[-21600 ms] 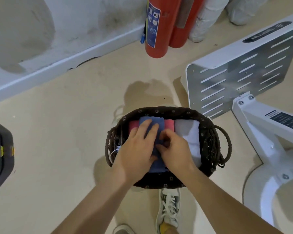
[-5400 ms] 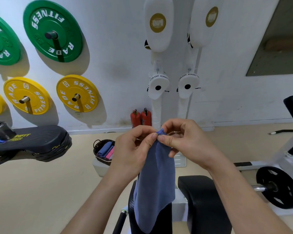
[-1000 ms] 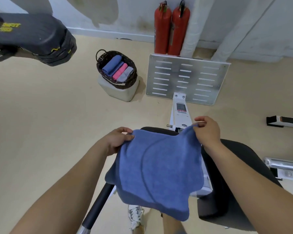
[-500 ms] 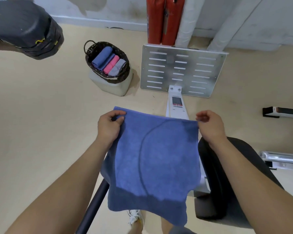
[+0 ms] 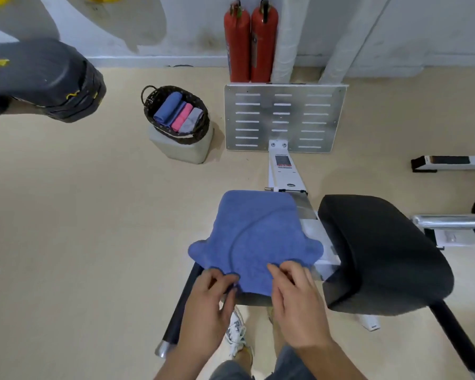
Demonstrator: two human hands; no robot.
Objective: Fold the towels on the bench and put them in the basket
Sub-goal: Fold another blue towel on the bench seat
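three folded towels (image 5: 177, 115) sat in the basket (image 5: 200, 133), while the blue towel (image 5: 255, 234) lay flat, unfolded, on the table (image 5: 254, 300), left hand (image 5: 211, 296) and right hand (image 5: 296, 300) apparently pinching its near edge, folding and basketing left.

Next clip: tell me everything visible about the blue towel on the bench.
The blue towel is a soft, terry-looking plain blue cloth with a curved crease arcing across it. It lies spread open, unfolded, draped over the bench, side corners drooping left and right. The left hand pinches its near left edge; the right hand rests fingers on its near right edge, grip unclear. A black pad stands just right of it.
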